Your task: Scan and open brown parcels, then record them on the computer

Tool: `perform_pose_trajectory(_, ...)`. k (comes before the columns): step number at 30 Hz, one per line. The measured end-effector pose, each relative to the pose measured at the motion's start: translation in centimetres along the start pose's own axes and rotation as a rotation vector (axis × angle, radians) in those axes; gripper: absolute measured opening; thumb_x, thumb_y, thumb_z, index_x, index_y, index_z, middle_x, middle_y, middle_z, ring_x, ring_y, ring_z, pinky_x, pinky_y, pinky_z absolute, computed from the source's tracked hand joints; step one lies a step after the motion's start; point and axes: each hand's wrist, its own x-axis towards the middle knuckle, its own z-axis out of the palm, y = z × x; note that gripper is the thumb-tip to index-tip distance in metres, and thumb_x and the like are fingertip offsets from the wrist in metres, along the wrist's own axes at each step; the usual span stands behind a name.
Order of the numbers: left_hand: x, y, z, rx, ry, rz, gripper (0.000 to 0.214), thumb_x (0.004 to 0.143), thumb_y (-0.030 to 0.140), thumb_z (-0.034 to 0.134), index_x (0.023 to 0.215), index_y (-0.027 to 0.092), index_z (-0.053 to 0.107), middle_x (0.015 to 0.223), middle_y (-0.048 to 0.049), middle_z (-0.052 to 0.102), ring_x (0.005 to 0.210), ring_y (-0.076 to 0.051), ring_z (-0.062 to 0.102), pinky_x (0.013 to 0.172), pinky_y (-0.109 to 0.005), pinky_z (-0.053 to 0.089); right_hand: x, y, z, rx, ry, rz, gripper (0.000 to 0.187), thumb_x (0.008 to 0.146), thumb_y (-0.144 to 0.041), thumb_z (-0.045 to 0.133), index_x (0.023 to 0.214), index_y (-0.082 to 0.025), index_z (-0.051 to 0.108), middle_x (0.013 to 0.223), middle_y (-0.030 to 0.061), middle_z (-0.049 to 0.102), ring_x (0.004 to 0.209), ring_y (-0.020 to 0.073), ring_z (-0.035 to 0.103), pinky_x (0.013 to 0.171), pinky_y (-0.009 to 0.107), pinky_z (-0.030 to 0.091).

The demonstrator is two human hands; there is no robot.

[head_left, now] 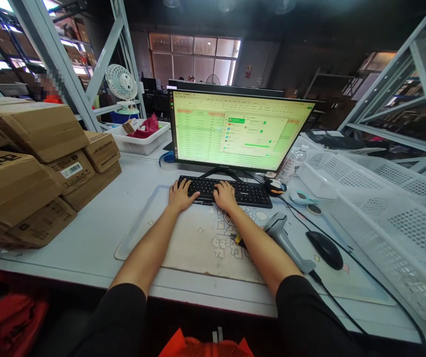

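Both my hands rest on a black keyboard [252, 193] in front of a monitor [235, 130] that shows a green spreadsheet with a pop-up window. My left hand [181, 195] lies on the keyboard's left end, fingers spread over the keys. My right hand [225, 195] lies on its middle, fingers spread and slightly curled. Neither hand holds anything. The keyboard sits at the far edge of a large printed desk mat [194, 238], and my forearms lie across that mat.
A grey barcode scanner [283, 237] and a black mouse [324, 249] lie right of my right arm. White perforated baskets [391, 218] fill the right side. Stacked cardboard boxes [30, 163] stand at left. A small fan [122, 85] and another basket [142, 141] stand behind.
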Motion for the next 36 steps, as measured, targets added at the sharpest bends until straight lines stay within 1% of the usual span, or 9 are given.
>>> perform_pose_trajectory(4,0.00,0.11,0.00,0.006,-0.008,-0.010,0.077,0.103,0.069,0.046,0.167,0.026,0.043,0.177,-0.0048,0.033,0.163,-0.040,0.024,0.132,-0.055,0.024,-0.12,0.01,0.10,0.015,0.014,-0.005,0.044,0.105,-0.032,0.043,0.140,-0.018,0.066,0.167,0.0148,0.050,0.160,0.0305,0.035,0.131,0.056,0.026)
perform_pose_trajectory(8,0.03,0.08,0.11,0.008,-0.003,-0.009,0.077,0.103,0.069,0.046,0.167,0.026,0.043,0.177,-0.0051,0.033,0.163,-0.040,0.024,0.132,-0.055,0.025,-0.18,0.23,0.24,0.025,0.030,-0.006,0.041,0.105,-0.035,0.052,0.139,-0.018,0.065,0.164,0.0136,0.051,0.159,0.0305,0.037,0.130,0.059,0.028)
perform_pose_trajectory(15,0.02,0.03,0.20,0.009,0.008,-0.001,0.076,0.103,0.068,0.046,0.166,0.026,0.045,0.176,-0.0058,0.035,0.162,-0.040,0.027,0.131,-0.055,0.027,-0.23,0.76,0.58,0.028,0.047,-0.011,0.043,0.102,-0.044,0.062,0.137,-0.020,0.066,0.161,0.0117,0.054,0.154,0.0311,0.042,0.127,0.061,0.032)
perform_pose_trajectory(21,-0.06,0.14,0.05,0.013,-0.002,-0.002,0.075,0.104,0.067,0.046,0.166,0.026,0.045,0.176,-0.0066,0.035,0.162,-0.040,0.027,0.131,-0.054,0.028,-0.30,0.87,0.83,0.031,0.041,-0.012,0.045,0.101,-0.047,0.063,0.138,-0.021,0.065,0.161,0.0117,0.053,0.152,0.0313,0.044,0.127,0.062,0.033)
perform_pose_trajectory(28,0.02,0.08,0.12,0.036,-0.012,0.016,0.076,0.104,0.069,0.044,0.166,0.027,0.045,0.177,-0.0043,0.034,0.162,-0.039,0.028,0.130,-0.054,0.030,-0.48,0.86,0.63,0.037,0.035,-0.013,0.046,0.101,-0.047,0.064,0.139,-0.022,0.065,0.161,0.0119,0.053,0.152,0.0318,0.045,0.126,0.063,0.034)
perform_pose_trajectory(36,0.46,0.23,-0.05,0.080,-0.051,0.020,0.076,0.103,0.069,0.044,0.166,0.026,0.045,0.177,-0.0049,0.033,0.162,-0.040,0.027,0.130,-0.055,0.030,-0.66,0.76,0.70,0.056,0.043,-0.028,0.045,0.100,-0.047,0.065,0.137,-0.021,0.066,0.159,0.0118,0.054,0.151,0.0318,0.045,0.126,0.062,0.035)
